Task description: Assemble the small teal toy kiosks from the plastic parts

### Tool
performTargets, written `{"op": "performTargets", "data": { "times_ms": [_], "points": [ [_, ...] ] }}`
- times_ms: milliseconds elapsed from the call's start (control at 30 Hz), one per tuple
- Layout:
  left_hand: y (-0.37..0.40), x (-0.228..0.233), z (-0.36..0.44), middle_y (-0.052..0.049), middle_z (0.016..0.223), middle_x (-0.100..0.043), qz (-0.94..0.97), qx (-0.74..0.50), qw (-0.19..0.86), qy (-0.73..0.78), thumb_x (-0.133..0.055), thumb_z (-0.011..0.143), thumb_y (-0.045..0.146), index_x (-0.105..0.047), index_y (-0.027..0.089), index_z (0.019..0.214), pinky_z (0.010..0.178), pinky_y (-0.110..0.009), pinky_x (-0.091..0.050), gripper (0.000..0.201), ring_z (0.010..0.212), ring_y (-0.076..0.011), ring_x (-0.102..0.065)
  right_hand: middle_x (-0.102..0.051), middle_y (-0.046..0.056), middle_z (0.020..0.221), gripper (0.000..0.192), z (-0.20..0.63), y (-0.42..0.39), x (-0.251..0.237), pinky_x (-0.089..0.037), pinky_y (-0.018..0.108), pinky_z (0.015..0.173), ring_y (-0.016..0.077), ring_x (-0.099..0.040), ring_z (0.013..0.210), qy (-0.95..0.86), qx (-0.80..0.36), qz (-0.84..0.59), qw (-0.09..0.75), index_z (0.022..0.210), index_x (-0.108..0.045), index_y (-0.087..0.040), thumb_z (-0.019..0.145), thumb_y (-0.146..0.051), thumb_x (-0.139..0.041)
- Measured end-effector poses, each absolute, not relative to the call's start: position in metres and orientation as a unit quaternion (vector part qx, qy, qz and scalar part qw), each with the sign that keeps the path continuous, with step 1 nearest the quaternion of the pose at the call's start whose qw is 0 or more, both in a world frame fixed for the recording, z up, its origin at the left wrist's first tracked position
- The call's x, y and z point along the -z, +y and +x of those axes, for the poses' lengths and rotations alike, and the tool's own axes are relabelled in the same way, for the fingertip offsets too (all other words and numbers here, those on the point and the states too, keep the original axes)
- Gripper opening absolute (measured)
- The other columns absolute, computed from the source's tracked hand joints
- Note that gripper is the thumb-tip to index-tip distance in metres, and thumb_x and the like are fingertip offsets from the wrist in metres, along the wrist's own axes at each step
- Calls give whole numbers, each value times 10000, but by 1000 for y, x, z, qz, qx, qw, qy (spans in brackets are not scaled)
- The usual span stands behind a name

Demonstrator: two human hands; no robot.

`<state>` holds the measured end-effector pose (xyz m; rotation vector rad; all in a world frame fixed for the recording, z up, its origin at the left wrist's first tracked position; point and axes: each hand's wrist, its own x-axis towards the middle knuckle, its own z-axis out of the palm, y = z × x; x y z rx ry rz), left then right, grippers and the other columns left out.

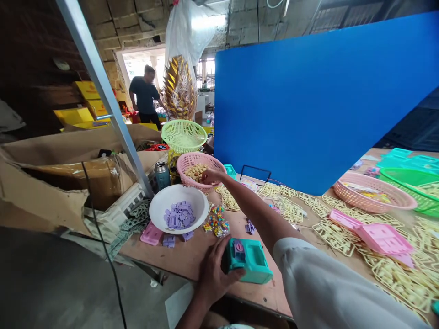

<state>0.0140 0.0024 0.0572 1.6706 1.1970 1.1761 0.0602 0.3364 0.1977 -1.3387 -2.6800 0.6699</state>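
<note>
A blue board (325, 91) stands along the back of the table (192, 256), which is strewn with yellow plastic frames (394, 269), pink trays (384, 237) and baskets. Near the left end a white bowl (161, 208) holds purple pieces (179, 214), with a few more loose on the wood beside it, and a small heap of coloured bits (216, 222) lies just to its right. Behind the bowl sits the pink basket (214, 163) of tan pieces (195, 172). The teal toy (249, 260) rests near the table's front edge, gripped by the left hand (212, 274), thumb over its near side and fingers curled round the far one. The right hand (211, 176) is stretched to the basket, fingertips closed in among the tan pieces; whether it pinches one I cannot tell. The long reach passes close above the bowl and the coloured heap, so a dropped elbow or sleeve could scatter them, and a loosely pinched piece could fall among the frames.
</note>
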Motion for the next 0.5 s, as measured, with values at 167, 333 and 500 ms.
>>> {"op": "performTargets", "data": {
  "times_ms": [167, 333, 500],
  "points": [
    [3, -57, 13, -201, 1612, -577, 657, -457, 374, 468, -744, 790, 832, -536, 243, 1593, 1290, -572, -440, 1018, 1510, -404, -551, -750, 75, 1206, 283, 76, 332, -202, -642, 414, 941, 239, -738, 1078, -834, -275, -465, 115, 1188, -733, -141, 1014, -363, -749],
    [4, -50, 11, -199, 1609, -583, 665, -463, 354, 467, -657, 824, 876, -542, 236, 1581, 1270, -593, -455, 998, 1499, -407, -559, -811, 101, 1030, 319, 97, 316, -210, -634, 306, 875, 232, -769, 988, -776, -338, -466, 257, 1110, -779, -114, 878, -322, -850],
    [7, -47, 10, -192, 1587, -606, 682, -468, 314, 466, -708, 843, 810, -517, 243, 1595, 1237, -555, -500, 961, 1463, -387, -600, -812, 92, 977, 398, 121, 283, -228, -634, 304, 840, 201, -766, 902, -741, -397, -429, 330, 1093, -758, -120, 841, -416, -845]
  ]
}}
